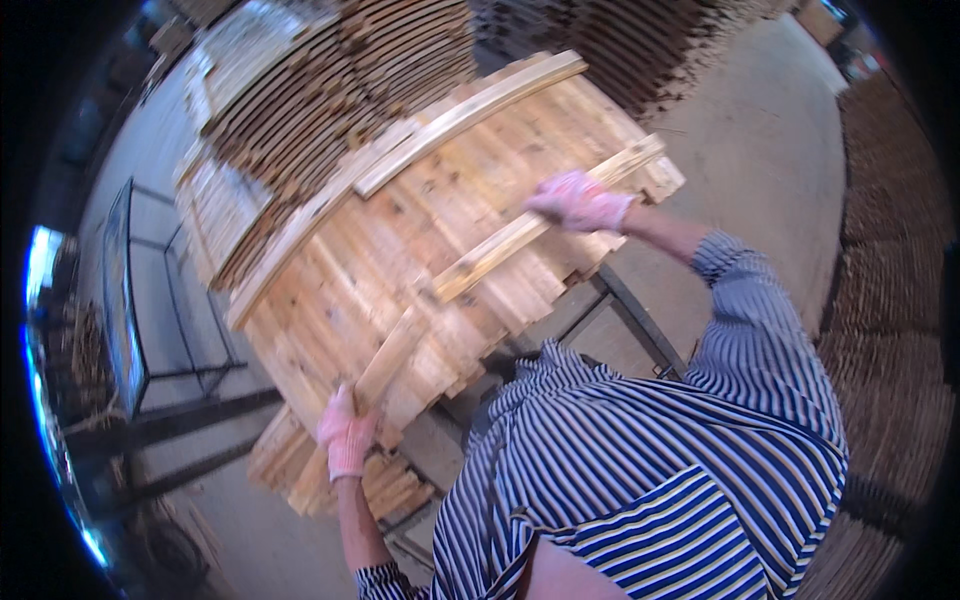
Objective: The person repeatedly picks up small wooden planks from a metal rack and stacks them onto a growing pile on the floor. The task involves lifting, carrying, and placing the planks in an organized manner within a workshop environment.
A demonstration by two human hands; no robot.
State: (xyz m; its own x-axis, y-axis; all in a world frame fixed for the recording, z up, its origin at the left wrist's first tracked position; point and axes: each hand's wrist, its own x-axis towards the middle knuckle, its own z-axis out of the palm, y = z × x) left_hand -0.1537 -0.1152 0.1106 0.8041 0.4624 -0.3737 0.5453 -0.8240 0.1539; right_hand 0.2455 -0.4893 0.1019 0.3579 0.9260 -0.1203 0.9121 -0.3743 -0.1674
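Observation:
A layer of pale wooden boards (370,255) lies side by side in front of me. In a pink-and-white glove, my right hand (582,203) is closed around a wooden strip (490,260) lying across the boards near their right end. My left hand (347,436), gloved alike, grips a shorter wooden strip (392,352) at the near left corner; that strip slants over the boards. Along the far edge runs a long wooden strip (300,248), and another strip (470,115) overlaps it toward the right.
Tall stacks of boards (400,50) stand just beyond, with more piled along the right wall (890,300). A dark metal frame (128,300) stands on the left. Loose wood pieces (390,490) lie below my left hand. Dark metal legs (640,320) show under the boards.

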